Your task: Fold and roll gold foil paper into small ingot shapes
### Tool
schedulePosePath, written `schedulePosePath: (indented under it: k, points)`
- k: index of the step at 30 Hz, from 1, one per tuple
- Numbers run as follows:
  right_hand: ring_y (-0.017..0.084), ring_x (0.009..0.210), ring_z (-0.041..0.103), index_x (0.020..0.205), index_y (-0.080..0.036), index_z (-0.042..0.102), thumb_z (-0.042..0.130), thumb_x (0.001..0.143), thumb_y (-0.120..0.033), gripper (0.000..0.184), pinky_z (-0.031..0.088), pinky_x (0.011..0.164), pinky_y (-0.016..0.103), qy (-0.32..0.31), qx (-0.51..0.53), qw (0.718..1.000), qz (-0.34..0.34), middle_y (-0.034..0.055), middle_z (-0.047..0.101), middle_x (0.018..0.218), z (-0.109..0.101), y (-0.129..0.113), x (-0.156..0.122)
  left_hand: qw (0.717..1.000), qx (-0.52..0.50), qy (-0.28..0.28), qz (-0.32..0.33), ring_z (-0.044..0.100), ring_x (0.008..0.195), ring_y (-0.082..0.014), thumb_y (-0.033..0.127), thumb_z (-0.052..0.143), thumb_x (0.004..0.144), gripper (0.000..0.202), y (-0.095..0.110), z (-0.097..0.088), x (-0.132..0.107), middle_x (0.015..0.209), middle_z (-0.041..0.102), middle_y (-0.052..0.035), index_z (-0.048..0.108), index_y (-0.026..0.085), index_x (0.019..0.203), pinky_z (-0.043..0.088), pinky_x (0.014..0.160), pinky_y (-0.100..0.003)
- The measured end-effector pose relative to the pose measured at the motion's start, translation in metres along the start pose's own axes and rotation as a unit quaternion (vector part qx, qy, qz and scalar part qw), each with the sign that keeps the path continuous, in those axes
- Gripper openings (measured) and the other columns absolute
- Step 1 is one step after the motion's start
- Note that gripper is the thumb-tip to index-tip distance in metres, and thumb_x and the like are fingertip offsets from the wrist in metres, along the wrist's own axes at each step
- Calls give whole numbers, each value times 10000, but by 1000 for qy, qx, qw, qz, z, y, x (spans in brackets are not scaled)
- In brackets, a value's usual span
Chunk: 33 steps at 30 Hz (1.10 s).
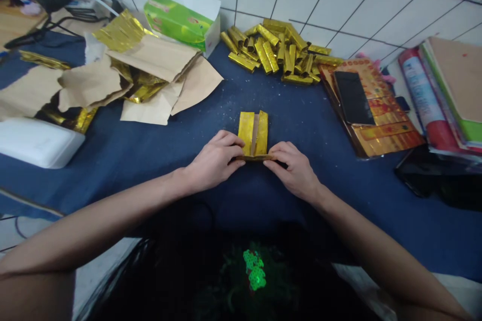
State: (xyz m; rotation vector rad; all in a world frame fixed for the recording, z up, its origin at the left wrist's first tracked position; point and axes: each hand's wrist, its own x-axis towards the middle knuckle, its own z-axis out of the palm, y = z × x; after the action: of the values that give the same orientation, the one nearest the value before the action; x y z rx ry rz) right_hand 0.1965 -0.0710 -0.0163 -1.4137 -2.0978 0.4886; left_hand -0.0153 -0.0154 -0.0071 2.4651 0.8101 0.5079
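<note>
A sheet of gold foil paper (253,133) lies on the blue cloth (150,155), its two long sides folded in toward the middle so a brown strip shows between them. My left hand (213,160) pinches its near left corner. My right hand (295,168) pinches the near right corner. Both hands have the fingers curled and pressed on the paper's near edge.
A pile of folded gold paper pieces (276,52) lies at the back. Loose brown and gold sheets (124,77) spread at the left, by a green tissue box (181,17) and a white box (35,143). A black phone (354,98) rests on printed paper stacks (380,130); books (448,95) lie at the right.
</note>
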Motion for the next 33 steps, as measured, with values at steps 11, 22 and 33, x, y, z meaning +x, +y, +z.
schedulePosePath:
  k: [11, 22, 33]
  points:
    - [205, 992, 592, 885, -227, 654, 539, 822, -197, 135, 434, 913, 447, 22, 13, 998, -50, 41, 686, 978, 3, 3, -4, 999, 18, -31, 25, 498, 1054, -210, 185, 510, 832, 99, -2, 1, -1, 1064, 643, -46, 602, 154, 850, 415, 874, -369]
    - [193, 899, 580, 809, -224, 638, 529, 832, -225, 112, 455, 835, 407, 29, 33, 999, 12, 28, 679, 899, 1, 1, 0, 998, -50, -29, -28, 513, 933, -167, 163, 532, 813, 67, 2, 0, 3, 960, 642, -32, 595, 146, 824, 443, 843, -321]
    - [174, 780, 543, 692, -188, 580, 506, 837, -225, 167, 398, 772, 367, 10, -24, 999, 34, 44, 605, 829, 2, -3, 3, 981, 8, -128, -147, 551, 787, -171, 231, 527, 802, 126, 8, -10, 19, 799, 577, -30, 626, 157, 778, 438, 719, -308]
